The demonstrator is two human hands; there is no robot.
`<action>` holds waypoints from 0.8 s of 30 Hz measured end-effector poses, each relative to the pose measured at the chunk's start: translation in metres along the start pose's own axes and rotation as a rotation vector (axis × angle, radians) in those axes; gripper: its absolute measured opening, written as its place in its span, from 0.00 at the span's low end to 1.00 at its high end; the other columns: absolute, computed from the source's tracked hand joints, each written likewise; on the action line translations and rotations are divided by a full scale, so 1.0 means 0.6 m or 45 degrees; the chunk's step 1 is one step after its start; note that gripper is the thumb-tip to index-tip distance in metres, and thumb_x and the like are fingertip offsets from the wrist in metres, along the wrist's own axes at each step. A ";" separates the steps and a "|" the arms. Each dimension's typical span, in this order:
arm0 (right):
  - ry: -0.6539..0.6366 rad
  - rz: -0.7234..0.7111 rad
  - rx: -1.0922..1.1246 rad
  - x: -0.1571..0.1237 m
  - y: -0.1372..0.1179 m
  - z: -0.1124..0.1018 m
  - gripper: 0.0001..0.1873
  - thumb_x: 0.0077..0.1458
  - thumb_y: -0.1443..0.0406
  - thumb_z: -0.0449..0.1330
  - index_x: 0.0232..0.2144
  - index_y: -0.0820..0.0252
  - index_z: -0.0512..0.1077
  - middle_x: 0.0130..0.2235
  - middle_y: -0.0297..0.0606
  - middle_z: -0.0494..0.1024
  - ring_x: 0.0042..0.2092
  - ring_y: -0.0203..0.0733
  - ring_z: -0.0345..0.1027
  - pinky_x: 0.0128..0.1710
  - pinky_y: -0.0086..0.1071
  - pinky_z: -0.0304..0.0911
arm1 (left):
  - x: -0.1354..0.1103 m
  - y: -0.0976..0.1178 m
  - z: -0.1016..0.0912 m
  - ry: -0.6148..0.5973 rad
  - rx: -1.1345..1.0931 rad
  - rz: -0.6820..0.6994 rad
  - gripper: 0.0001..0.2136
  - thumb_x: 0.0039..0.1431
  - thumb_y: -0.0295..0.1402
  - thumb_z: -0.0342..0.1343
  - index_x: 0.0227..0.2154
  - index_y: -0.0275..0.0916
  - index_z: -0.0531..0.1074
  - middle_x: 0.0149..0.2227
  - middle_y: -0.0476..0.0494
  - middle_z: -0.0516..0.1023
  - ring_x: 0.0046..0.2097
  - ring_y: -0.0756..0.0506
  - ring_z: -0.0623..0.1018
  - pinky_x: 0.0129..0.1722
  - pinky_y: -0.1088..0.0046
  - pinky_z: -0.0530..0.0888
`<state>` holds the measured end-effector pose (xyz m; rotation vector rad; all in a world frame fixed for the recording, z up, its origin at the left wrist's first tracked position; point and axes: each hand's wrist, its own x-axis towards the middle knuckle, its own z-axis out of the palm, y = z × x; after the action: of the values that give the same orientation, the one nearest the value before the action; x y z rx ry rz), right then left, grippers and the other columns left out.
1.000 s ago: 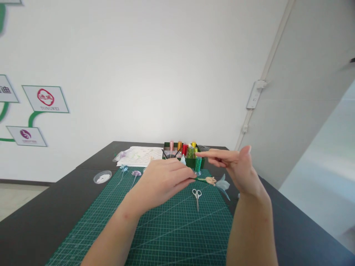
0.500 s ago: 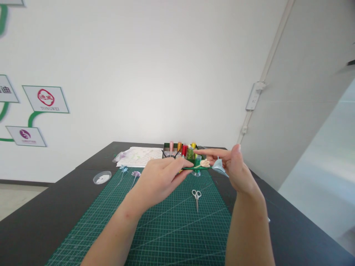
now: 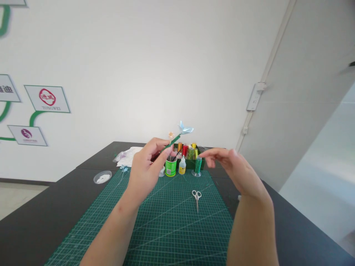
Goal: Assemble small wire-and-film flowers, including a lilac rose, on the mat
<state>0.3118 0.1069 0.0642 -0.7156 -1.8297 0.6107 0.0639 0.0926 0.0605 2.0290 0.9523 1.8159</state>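
Note:
Pinched in my left hand (image 3: 145, 170) is an artificial flower sprig with a green-wrapped stem (image 3: 175, 139). A pale blue flower (image 3: 185, 130) tops it, tilted up to the right, with a small peach flower (image 3: 171, 135) beside the stem. My right hand (image 3: 235, 168) is open, holding nothing I can see. Its index finger stretches left to the top of a green thread spool (image 3: 198, 165); I cannot tell whether they touch. White-handled scissors (image 3: 196, 196) lie on the green cutting mat (image 3: 177, 232) between my forearms.
Behind the hands stand a green can (image 3: 170, 169) with tools, a glue bottle (image 3: 182, 166) and a dark box (image 3: 191, 164) of coloured thread spools. To the left are a clear round dish (image 3: 102, 177), a blue flower (image 3: 124, 169) and white sheets (image 3: 129, 157).
My left hand has raised and turned the sprig from nearly level to tilted upward, moving it left, away from my right hand. My right hand has shifted slightly right, clear of the blue flower.

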 end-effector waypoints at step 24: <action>-0.208 0.231 -0.697 -0.026 -0.082 0.082 0.24 0.70 0.55 0.50 0.61 0.55 0.73 0.34 0.38 0.80 0.29 0.40 0.67 0.31 0.33 0.60 | 0.028 -0.038 -0.027 0.621 -0.110 -0.014 0.05 0.65 0.36 0.60 0.41 0.44 0.71 0.32 0.51 0.80 0.24 0.53 0.67 0.23 0.74 0.61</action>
<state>0.2610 0.0574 0.0719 -1.2338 -2.1238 0.2821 0.0416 0.1162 0.0631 1.5513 0.9742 2.3561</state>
